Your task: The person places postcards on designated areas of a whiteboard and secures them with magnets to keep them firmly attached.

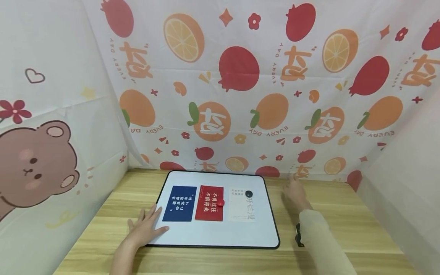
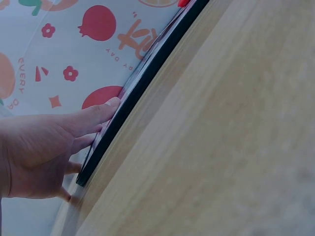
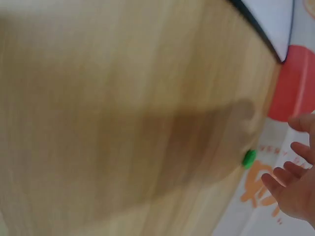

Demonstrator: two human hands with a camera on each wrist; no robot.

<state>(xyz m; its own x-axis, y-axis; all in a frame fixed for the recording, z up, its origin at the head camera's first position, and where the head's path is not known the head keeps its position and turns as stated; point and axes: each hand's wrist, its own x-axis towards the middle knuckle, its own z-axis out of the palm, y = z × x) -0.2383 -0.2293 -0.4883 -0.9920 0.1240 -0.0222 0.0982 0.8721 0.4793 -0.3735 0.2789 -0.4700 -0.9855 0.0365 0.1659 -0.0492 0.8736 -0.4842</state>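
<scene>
A whiteboard [image 1: 213, 236] with a black rim lies flat on the table. On it, from left to right, are a blue card [image 1: 178, 214], a red card [image 1: 206, 191] and a white card [image 1: 237, 208], all printed with characters. A red magnet [image 1: 220, 203] sits at the red card's right edge, and a black magnet [image 1: 249, 194] near the white card's top. My left hand [image 1: 146, 228] rests across the board's left edge, fingers spread. Right of the board, my right hand [image 1: 296, 193] reaches toward the back, fingers apart and holding nothing, near a green magnet [image 3: 249, 159] on the table.
The wood-grain table [image 1: 213, 261] ends at a hanging fruit-print cloth [image 1: 240, 110] behind the board. A white cloth with a bear print [image 1: 38, 168] hangs at the left, and a pale cloth [image 1: 405, 191] bounds the right side.
</scene>
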